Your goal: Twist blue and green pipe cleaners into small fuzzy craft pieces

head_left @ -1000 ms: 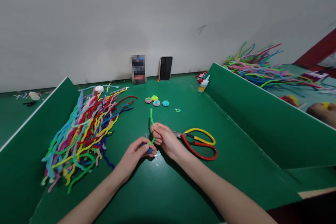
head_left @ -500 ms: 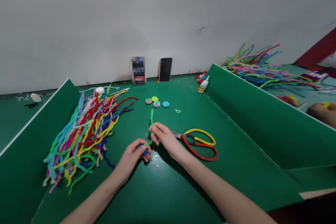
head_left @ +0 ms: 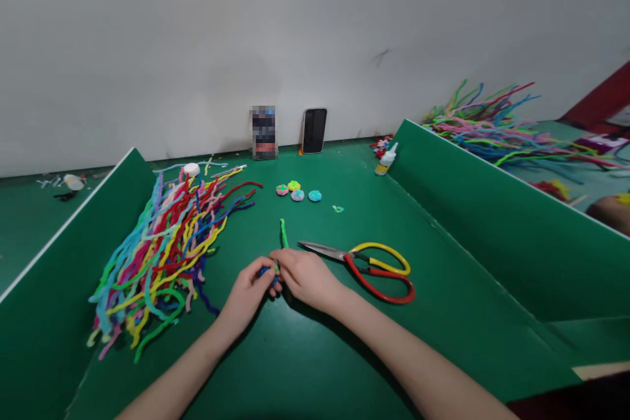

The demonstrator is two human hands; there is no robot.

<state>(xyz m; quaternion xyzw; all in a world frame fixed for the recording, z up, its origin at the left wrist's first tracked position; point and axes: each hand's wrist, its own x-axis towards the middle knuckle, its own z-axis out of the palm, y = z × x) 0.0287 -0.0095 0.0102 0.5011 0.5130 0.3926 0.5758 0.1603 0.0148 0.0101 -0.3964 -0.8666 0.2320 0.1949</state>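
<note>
Pinched in my left hand [head_left: 252,285] is a small blue pipe-cleaner piece [head_left: 267,275], mostly covered by the fingers. My right hand [head_left: 302,275] is closed on a green pipe cleaner [head_left: 283,233], whose free end sticks up beyond the knuckles. Both hands meet, fingertips touching around the blue piece. Scissors [head_left: 367,267] with one yellow and one red handle lie just right of my right hand, blades parted slightly. Beyond the hands sit several small finished pipe-cleaner rounds [head_left: 297,195] in pink, yellow, lilac and blue.
A heap of coloured pipe cleaners [head_left: 172,243] lies at left. Two phones [head_left: 314,131] lean on the white wall. A glue bottle [head_left: 386,160] stands by the right green divider [head_left: 492,210]; beyond it are more pipe cleaners [head_left: 492,125] and part of another person's hand [head_left: 608,213].
My right hand has come down and left against my left hand, drawing the green pipe cleaner lower. The scissor blades now show fully. The view has shifted slightly.
</note>
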